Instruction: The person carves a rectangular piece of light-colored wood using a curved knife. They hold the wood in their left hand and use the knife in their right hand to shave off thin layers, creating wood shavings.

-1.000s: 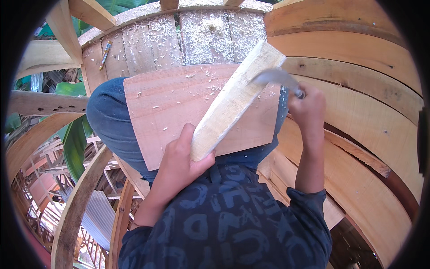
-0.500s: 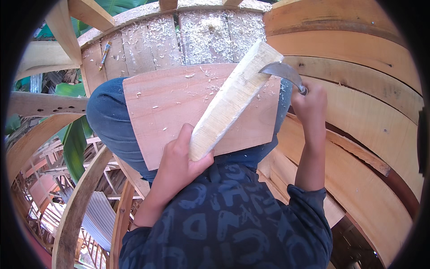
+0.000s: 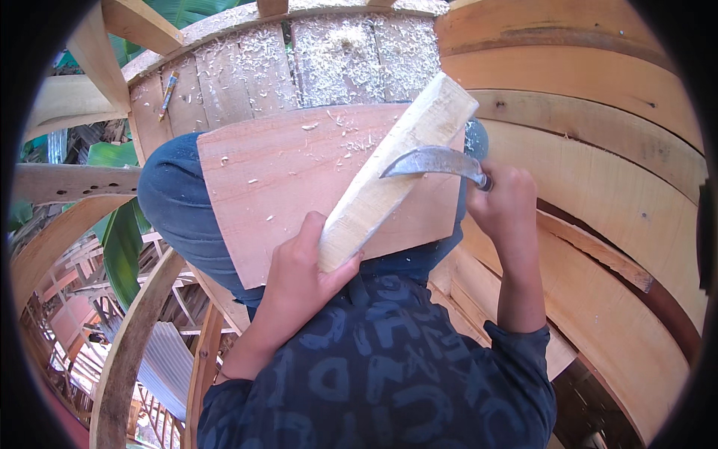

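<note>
A long pale block of wood slants over my lap, its wider end far and to the right. My left hand is wrapped round its near, narrower end. In my right hand is the handle of a curved knife, mostly hidden by the fingers. The sickle-like blade crosses the block's upper face near the middle, its tip toward the left; whether the edge touches the wood I cannot tell. Under the block a flat reddish board rests across my thighs, with a few shavings on it.
Wood shavings cover much of the plank floor ahead. A small slim packet or tube lies at the far left. Curved planks form a wall along my right. On the left, bare ribs stand with gaps between them.
My right hand has drawn the knife toward me, so its blade has gone from near the block's far end to about its middle. The left hand keeps its grip.
</note>
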The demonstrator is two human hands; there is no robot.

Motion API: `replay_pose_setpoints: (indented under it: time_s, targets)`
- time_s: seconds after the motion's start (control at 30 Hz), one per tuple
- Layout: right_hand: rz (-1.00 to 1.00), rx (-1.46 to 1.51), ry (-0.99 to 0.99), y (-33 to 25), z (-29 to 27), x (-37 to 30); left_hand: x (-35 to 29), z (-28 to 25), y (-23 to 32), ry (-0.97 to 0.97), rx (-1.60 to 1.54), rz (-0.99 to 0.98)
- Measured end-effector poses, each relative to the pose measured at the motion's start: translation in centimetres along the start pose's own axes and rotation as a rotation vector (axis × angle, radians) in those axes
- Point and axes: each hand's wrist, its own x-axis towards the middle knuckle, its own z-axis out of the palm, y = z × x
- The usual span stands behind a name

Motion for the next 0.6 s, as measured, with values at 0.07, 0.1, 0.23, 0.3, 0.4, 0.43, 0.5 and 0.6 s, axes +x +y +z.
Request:
replay_pose_setpoints:
  time_s: [0.07,0.1,0.23,0.3,0.4,0.43,0.5,0.6]
  targets:
    - [0.032,-0.052,-0.047,0.0,0.1,0.6,-0.1,0.1,0.0,0.013,0.033,0.002]
    - [0.03,-0.058,-0.019,0.4,0.3,0.8,-0.2,0.1,0.0,0.019,0.044,0.008]
    - [0.216,-0.175,0.084,4.2,-0.2,3.2,-0.6,0.3,-0.2,0.017,0.065,0.029]
    - [0.349,-0.154,0.109,5.0,-1.4,3.8,-0.8,0.3,-0.5,0.023,0.06,0.045]
    - [0.368,-0.011,0.046,3.5,-2.8,2.0,-0.4,0.2,-0.5,0.03,0.023,0.038]
    - [0.244,-0.033,0.031,2.1,-2.1,0.9,-0.3,0.1,-0.5,0.027,0.006,0.028]
    - [0.014,-0.086,0.014,0.0,-0.8,-0.9,-0.2,-0.1,-0.1,0.012,0.04,0.006]
    - [0.058,-0.128,-0.022,0.4,0.2,-0.2,-0.3,0.1,-0.3,0.006,0.074,0.009]
